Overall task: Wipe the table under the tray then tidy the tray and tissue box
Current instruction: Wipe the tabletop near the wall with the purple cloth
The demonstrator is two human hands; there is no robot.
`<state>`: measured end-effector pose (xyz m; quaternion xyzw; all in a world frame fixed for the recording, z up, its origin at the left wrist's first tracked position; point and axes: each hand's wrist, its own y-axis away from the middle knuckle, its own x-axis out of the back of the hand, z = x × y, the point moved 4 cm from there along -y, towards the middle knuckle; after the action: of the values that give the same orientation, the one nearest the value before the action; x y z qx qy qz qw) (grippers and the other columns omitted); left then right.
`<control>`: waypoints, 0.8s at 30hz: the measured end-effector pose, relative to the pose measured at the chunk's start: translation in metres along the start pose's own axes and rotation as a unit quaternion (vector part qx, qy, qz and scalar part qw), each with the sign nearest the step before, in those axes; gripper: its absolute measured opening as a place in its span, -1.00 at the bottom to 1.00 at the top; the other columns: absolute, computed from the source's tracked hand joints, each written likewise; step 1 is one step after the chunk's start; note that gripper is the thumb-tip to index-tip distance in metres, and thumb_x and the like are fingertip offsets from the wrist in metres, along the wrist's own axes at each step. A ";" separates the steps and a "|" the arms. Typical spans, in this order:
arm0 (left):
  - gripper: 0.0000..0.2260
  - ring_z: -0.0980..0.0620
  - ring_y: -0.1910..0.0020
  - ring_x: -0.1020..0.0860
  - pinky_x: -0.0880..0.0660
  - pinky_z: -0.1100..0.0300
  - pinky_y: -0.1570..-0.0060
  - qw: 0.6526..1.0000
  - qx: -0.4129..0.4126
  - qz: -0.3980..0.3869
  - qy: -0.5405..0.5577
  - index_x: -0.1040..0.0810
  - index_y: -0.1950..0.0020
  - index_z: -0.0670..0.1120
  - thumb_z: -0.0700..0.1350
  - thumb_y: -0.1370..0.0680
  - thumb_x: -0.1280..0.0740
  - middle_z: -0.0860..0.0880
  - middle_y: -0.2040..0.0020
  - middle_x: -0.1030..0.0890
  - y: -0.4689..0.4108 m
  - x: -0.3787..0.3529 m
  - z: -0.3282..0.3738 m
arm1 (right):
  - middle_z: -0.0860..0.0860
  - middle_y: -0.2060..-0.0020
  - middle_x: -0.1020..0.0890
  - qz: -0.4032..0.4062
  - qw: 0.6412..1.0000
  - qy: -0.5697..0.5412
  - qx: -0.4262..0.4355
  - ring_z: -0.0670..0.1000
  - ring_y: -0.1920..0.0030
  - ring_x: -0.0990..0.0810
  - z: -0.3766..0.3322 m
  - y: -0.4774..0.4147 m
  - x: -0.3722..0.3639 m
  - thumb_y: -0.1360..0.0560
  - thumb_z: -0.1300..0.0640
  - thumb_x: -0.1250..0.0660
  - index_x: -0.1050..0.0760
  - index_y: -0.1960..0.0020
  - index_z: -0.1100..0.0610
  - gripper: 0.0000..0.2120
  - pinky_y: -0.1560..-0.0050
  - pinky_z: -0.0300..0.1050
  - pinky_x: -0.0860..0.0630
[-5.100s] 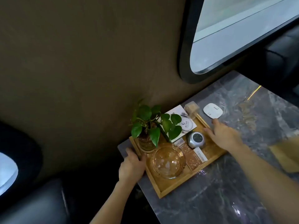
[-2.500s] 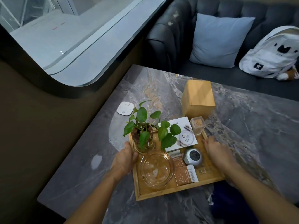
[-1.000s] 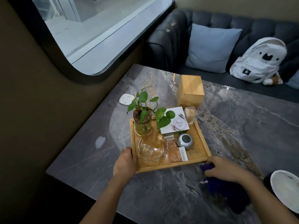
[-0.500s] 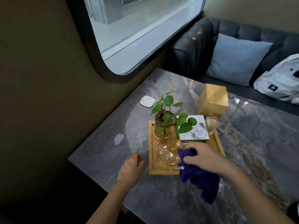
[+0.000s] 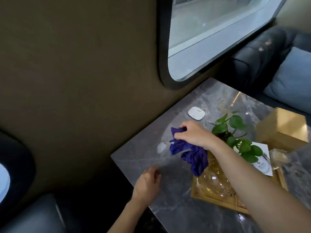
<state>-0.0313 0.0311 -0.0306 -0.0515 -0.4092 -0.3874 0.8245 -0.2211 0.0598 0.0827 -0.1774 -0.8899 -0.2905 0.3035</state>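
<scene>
My right hand [image 5: 193, 134] grips a dark blue cloth [image 5: 190, 151] and holds it over the grey marble table [image 5: 175, 204], left of the wooden tray [image 5: 212, 198]. The cloth hangs down from my fist, partly over the tray's left edge. The tray carries a green plant [image 5: 235, 133], a clear glass bowl [image 5: 213, 182] and a white card [image 5: 262, 158]; my forearm hides part of it. The wooden tissue box [image 5: 284, 126] stands behind the tray at the right. My left hand [image 5: 148, 184] rests at the table's near-left edge, fingers loosely curled, holding nothing.
A small white rounded device [image 5: 196, 113] lies on the table near the wall. A pale spot [image 5: 161, 147] marks the surface by the cloth. A window [image 5: 210, 31] is set in the brown wall. A dark sofa with a blue cushion [image 5: 292, 81] sits beyond the table.
My right hand picked up the blue cloth and carried it left across the tray to the bare table near the wall. My left hand let go of the tray and moved to the table edge.
</scene>
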 end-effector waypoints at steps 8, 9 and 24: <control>-0.81 -0.06 -0.07 -0.54 -0.46 0.09 -0.06 0.996 0.043 0.076 -0.034 -0.49 -0.12 -0.10 -0.10 -0.56 -0.19 -0.09 -0.10 -0.57 -0.031 0.029 -0.030 | 0.19 0.06 -0.58 0.082 0.993 0.082 -0.021 0.13 0.13 -0.54 0.006 -0.094 -0.005 -0.38 -0.06 -0.35 -0.47 0.04 0.21 -0.65 0.22 -0.06 -0.41; -0.79 -0.05 -0.09 -0.53 -0.47 0.09 -0.08 0.994 0.043 0.092 -0.036 -0.48 -0.15 -0.10 -0.09 -0.57 -0.19 -0.08 -0.12 -0.56 -0.035 0.032 -0.032 | 0.20 -0.03 -0.55 0.095 0.991 0.089 -0.020 0.15 0.04 -0.52 0.010 -0.101 -0.006 -0.38 -0.10 -0.36 -0.45 -0.03 0.20 -0.60 0.12 -0.05 -0.44; -0.36 0.10 -0.50 0.09 0.27 0.12 -0.47 0.965 0.084 0.118 -0.219 0.14 -0.46 -0.06 0.27 -0.48 0.37 -0.01 -0.55 -0.06 -0.059 0.032 -0.066 | 0.14 -0.44 -0.30 0.122 0.965 0.224 0.066 0.20 -0.47 -0.15 0.065 -0.112 -0.046 -0.46 -0.06 -0.30 -0.19 -0.45 0.05 -0.38 -0.46 0.12 -0.10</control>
<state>-0.0177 -0.0553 -0.0645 -0.1135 -0.6020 -0.2310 0.7559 -0.2696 0.0082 -0.0347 -0.1950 -0.7879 -0.2246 0.5392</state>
